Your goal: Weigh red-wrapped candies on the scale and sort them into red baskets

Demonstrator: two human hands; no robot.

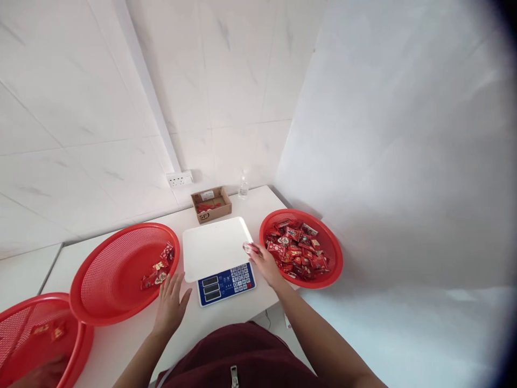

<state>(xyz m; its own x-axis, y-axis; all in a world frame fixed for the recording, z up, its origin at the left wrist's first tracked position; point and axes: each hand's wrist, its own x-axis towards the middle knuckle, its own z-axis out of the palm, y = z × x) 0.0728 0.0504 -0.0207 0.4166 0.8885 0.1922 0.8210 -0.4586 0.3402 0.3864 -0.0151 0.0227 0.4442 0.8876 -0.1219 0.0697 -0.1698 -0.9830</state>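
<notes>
In my right hand (264, 264) is a small red candy packet (250, 248), held between the fingers above the right edge of a white weighing scale (218, 242). A red basket (337, 258) full of wrapped red packets (297, 248) stands just right of that hand. My left hand (172, 304) has its fingers spread and nothing in it, near the rim of a second red basket (117, 318). Several red packets (157, 269) lie along that basket's right side. The scale's blue keypad panel (226, 285) faces me, and its plate is bare.
Behind the scale stand a small cardboard box (214, 214) with red packets inside and a clear plastic bottle (243, 186). At lower left, another person's blurred hand (40, 372) is inside a third red basket (83, 350). A power strip (180, 178) is on the wall.
</notes>
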